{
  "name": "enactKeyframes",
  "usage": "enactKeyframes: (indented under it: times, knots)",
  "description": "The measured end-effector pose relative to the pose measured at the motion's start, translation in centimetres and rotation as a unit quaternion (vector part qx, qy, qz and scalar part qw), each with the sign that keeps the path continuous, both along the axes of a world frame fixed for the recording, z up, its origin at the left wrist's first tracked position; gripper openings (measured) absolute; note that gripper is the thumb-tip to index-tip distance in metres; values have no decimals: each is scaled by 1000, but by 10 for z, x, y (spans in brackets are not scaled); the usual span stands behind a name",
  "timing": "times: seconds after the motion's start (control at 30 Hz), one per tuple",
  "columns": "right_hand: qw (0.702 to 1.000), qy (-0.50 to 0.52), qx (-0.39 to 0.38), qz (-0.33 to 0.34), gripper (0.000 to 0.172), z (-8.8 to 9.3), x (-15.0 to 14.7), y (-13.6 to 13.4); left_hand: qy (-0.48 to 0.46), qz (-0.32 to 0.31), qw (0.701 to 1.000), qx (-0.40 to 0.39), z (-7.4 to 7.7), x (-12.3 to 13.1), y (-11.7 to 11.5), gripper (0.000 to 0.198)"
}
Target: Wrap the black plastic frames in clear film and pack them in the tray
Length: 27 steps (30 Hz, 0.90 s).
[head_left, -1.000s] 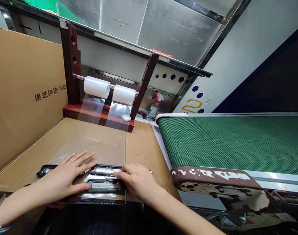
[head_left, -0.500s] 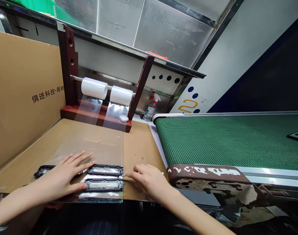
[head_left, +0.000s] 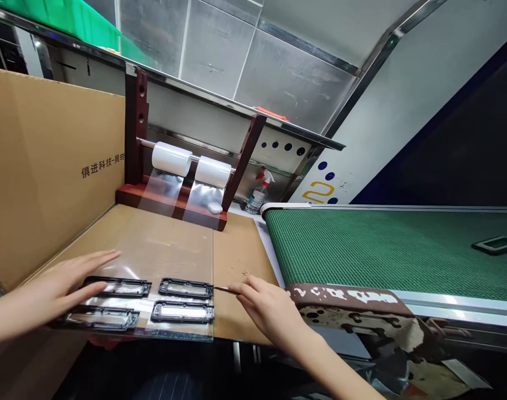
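Observation:
Several black rectangular frames with pale strips inside lie on a clear sheet (head_left: 170, 247) over the cardboard-topped table. My left hand (head_left: 72, 280) has its fingers spread, thumb and fingertips around the upper left frame (head_left: 126, 288). Below that one is the lower left frame (head_left: 105, 318). On the right side of the sheet sit the upper right frame (head_left: 187, 288) and the lower right frame (head_left: 182, 312). My right hand (head_left: 262, 303) pinches a thin dark tool (head_left: 226, 289), whose tip reaches the right end of the upper right frame.
Behind the sheet, a dark red stand (head_left: 170, 210) holds two clear film rolls (head_left: 172, 159). A spray bottle (head_left: 257, 197) stands beside it. A green conveyor belt (head_left: 382, 244) runs at the right, with a black frame (head_left: 495, 245) on it. A tall cardboard panel (head_left: 49, 183) rises at the left.
My left hand has moved left, off the right-hand frames and over to the upper left one. My right hand and the tool are slightly farther right. The camera view has shifted.

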State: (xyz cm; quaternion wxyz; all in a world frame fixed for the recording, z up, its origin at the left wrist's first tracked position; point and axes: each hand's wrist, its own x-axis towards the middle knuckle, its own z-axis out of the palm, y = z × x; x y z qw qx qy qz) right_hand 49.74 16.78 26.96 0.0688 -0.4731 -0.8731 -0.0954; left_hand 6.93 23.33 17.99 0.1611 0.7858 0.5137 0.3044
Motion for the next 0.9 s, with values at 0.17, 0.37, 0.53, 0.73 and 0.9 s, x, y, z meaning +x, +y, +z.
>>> enactKeyframes:
  times: [0.17,0.37,0.53,0.73,0.9]
  knots:
    - [997,44,-21,61,28,-18,-50,12,-33,37,997,-55,-27,-52,-18,43]
    - [991,58,-3,120,26,-8,-125,27,-11,24,999,-35,-21,-43,-33,52]
    - [991,36,-22,129,26,1,-151,37,15,14,998,-61,-1,-31,-36,55]
    - [990,-1,-45,134,27,5,-164,40,30,26,994,-99,1,-29,-36,64]
    - [985,-3,-52,162,28,-2,-172,39,-10,4,995,-96,-5,-34,-38,53]
